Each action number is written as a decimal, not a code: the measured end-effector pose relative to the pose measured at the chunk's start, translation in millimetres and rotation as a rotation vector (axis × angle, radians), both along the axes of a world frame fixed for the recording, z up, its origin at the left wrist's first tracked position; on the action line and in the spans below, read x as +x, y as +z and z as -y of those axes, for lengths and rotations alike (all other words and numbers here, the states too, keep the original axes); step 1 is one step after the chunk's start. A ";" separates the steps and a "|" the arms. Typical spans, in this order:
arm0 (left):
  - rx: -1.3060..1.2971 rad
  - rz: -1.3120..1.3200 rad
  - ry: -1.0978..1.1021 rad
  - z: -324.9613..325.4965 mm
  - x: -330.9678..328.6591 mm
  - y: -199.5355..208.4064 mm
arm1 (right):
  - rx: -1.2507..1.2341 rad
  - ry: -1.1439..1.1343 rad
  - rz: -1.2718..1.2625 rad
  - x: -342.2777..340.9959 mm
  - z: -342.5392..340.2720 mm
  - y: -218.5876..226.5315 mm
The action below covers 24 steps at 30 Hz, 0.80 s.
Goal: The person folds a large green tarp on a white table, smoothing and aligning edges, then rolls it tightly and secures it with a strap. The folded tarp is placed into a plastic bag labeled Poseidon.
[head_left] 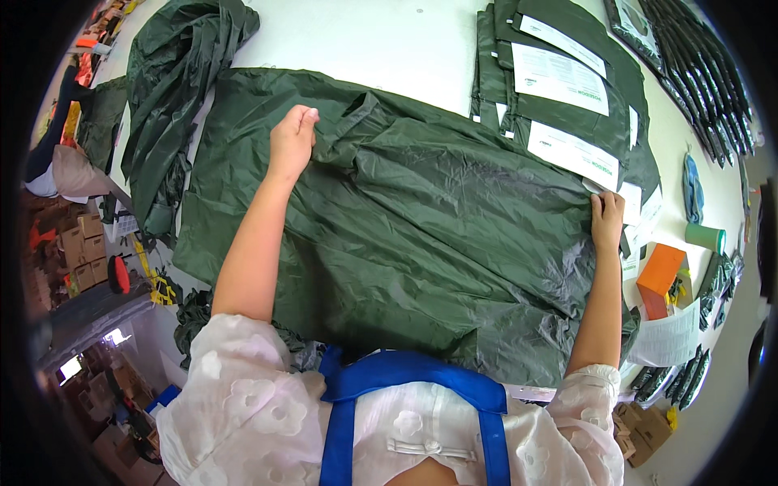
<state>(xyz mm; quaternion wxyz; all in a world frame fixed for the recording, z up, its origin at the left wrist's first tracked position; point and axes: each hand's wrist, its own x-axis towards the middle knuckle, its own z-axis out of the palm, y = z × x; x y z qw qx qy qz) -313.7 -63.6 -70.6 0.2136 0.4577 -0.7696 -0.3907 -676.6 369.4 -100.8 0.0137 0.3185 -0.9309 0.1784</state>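
A large piece of thin dark green fabric (pixel 454 219) lies spread and creased across the white table in front of me. My left hand (pixel 293 144) is closed on the fabric toward its far left part, with a raised fold beside the fingers. At the right end, my right hand (pixel 607 220) pinches the fabric's edge, close to the stacked green pieces. Whether the fabric is a finished garment or a cover cannot be told from its shape.
Folded green pieces with white printed sheets (pixel 559 77) are stacked at the far right. Dark plastic packets (pixel 689 77) lie beyond them. A bunched green cloth (pixel 182 89) hangs over the left table edge. An orange box (pixel 660 275) and a green tape roll (pixel 706 237) stand at right.
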 end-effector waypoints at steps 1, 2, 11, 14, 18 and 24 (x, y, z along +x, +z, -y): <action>0.069 0.023 -0.021 8.6 2.3 3.0 | -0.027 0.014 0.000 -2.6 -1.5 -2.5; 0.009 0.041 -0.084 5.1 -6.1 9.6 | -0.027 0.019 0.001 -3.0 -1.7 -2.2; -0.148 0.417 -0.180 31.6 -83.9 -30.8 | 0.018 0.013 -0.059 -4.3 4.8 -9.5; -0.312 0.532 -0.234 25.4 -97.2 -27.5 | 0.024 -0.037 0.018 -6.8 4.2 -6.5; -0.595 0.544 -0.505 43.8 -96.6 -39.1 | 0.012 0.101 0.192 -19.6 -4.9 12.8; -0.869 0.582 -0.528 40.6 -108.8 -12.2 | 0.106 0.128 -0.275 7.0 2.8 46.6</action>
